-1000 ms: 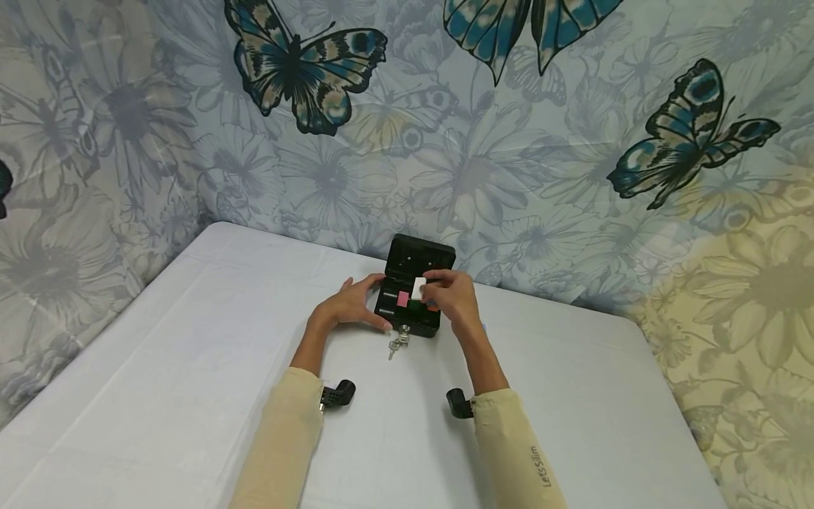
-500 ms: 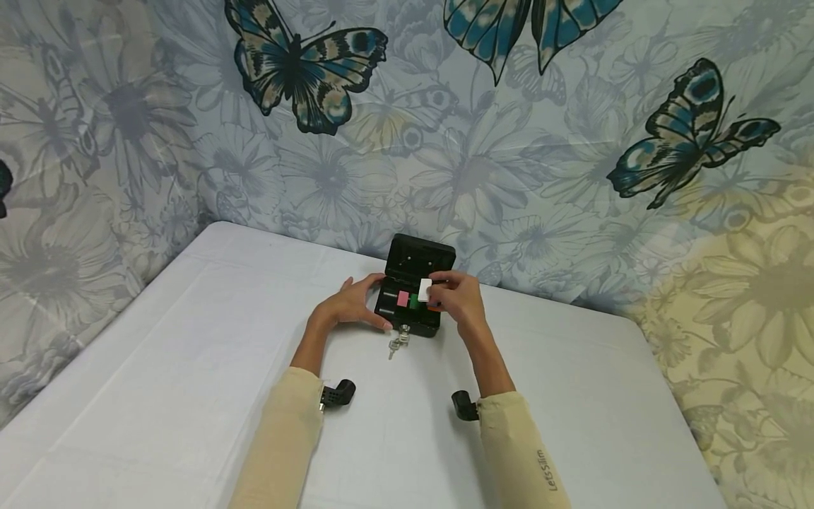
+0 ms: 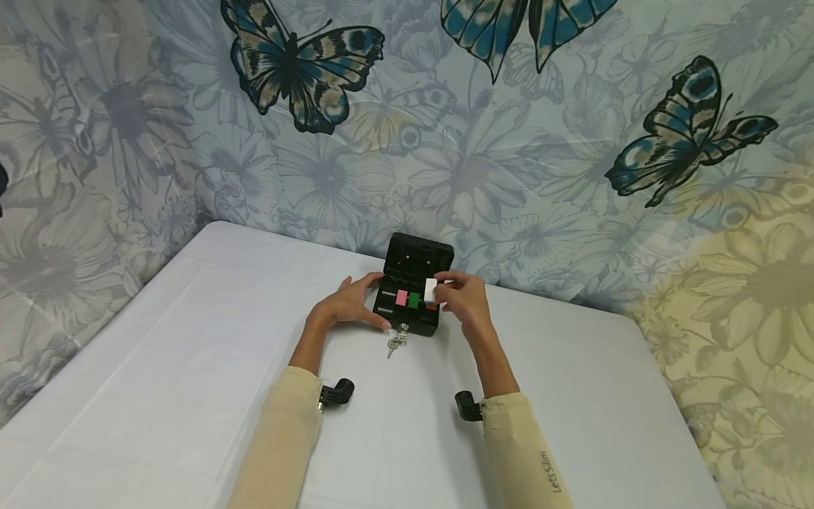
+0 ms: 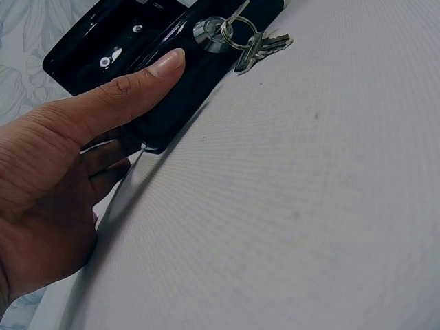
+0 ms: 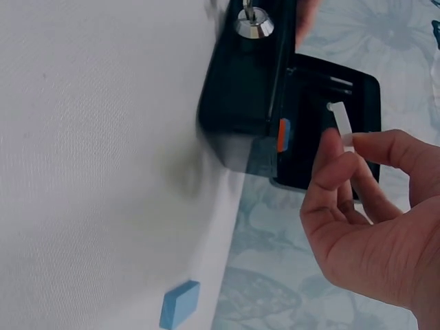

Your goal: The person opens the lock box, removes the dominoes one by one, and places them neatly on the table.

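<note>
Now farther right, the right hand (image 3: pixel 464 297) pinches a white block (image 3: pixel 429 290); the left hand (image 3: pixel 347 305) grips the box (image 3: pixel 422 327).

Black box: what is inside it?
Inside the black box, a pink block, a green block, an orange piece and a blue piece show. What the right hand and white block cover can't be told.

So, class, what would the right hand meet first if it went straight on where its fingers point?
Probably the open lid of the black box, the white piece in the right hand leading, though depth is unclear.
</note>
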Motion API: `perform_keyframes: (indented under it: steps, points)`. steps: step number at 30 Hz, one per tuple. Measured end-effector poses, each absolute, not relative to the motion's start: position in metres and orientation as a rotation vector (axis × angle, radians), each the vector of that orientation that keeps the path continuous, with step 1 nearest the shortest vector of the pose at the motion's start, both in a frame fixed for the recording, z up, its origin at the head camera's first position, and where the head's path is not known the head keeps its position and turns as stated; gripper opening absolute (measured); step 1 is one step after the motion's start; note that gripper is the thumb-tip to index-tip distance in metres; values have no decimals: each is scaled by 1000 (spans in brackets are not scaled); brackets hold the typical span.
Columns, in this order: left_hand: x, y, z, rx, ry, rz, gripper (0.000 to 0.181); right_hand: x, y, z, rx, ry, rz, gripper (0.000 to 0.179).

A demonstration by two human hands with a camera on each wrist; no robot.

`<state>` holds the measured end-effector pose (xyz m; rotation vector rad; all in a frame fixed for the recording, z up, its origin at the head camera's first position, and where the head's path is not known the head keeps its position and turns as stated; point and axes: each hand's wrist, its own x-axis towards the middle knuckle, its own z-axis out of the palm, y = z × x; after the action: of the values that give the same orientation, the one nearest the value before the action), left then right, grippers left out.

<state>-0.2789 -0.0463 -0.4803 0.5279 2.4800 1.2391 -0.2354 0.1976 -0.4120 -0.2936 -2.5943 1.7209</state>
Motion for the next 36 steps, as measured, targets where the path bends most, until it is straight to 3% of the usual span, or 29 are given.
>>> perform_keyframes:
  steps: [36]
  points:
    - [-281, -47, -481, 568, 2464, 1226, 117, -232, 229, -408, -486, -2606, 1683, 38]
